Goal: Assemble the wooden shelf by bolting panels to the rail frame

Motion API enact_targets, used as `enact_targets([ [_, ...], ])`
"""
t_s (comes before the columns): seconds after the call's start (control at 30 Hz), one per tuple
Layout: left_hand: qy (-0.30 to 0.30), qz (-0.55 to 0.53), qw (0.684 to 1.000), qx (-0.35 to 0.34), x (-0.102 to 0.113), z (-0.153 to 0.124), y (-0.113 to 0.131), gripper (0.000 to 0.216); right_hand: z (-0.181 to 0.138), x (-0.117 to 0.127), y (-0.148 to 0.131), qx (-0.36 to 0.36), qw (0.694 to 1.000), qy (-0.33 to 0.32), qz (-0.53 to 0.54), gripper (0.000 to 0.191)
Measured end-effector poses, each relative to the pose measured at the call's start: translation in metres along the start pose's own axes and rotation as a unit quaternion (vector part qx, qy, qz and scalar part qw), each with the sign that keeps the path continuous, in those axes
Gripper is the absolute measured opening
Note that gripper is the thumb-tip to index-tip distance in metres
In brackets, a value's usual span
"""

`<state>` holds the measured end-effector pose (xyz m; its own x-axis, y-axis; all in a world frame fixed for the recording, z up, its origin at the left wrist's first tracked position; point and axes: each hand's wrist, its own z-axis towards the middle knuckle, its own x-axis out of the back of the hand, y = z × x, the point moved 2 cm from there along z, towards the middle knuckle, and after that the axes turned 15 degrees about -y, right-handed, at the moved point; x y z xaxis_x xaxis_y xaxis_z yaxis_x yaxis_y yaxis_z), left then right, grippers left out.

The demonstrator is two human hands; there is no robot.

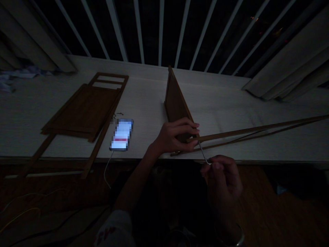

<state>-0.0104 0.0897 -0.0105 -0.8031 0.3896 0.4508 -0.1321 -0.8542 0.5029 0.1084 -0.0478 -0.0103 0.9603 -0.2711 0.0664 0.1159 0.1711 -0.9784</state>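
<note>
Some of the wooden panel (177, 99) hides behind left-hand fingers (188, 130).

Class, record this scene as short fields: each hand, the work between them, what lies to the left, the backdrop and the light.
Left hand: the hand grips a flat brown wooden panel near its meeting with a long thin brown wooden strip
Right hand: the hand holds a thin bent silver metal rod
Between hands: rod's far end at the joint
To the left: flat-lying brown wooden frame with panel; lit rectangular phone
Backdrop: upright pale bars
Light: dim
</note>
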Motion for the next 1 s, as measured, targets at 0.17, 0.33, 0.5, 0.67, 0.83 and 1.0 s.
enact_targets([
  [0.17,-0.001,0.0,1.0,-0.001,-0.0001,-0.0003,0.0,0.024,0.0013,0.0003,0.0018,-0.008,1.0,-0.003,0.025,0.008],
  [0.33,-0.005,0.0,1.0,0.003,-0.0003,0.0,-0.0009,0.024,0.0002,0.0021,0.0033,-0.012,0.999,-0.009,0.038,0.008],
  [0.5,-0.002,0.004,1.0,0.0,-0.0001,0.0003,-0.0004,0.024,-0.003,0.0028,0.0062,-0.015,0.999,-0.012,0.028,0.008],
  [0.67,-0.006,0.007,1.0,0.003,0.0002,0.0,0.0006,0.023,-0.004,0.0013,0.0093,-0.005,0.999,-0.018,0.035,0.008],
  [0.83,-0.002,0.001,1.0,0.001,0.0,-0.0001,-0.0005,0.023,-0.0052,0.0015,0.0089,0.005,0.999,-0.018,0.047,0.011],
  [1.0,-0.007,-0.009,1.0,0.0,-0.001,-0.0009,-0.0019,0.024,-0.0069,0.0003,0.0079,0.01,0.999,-0.012,0.036,0.012],
])
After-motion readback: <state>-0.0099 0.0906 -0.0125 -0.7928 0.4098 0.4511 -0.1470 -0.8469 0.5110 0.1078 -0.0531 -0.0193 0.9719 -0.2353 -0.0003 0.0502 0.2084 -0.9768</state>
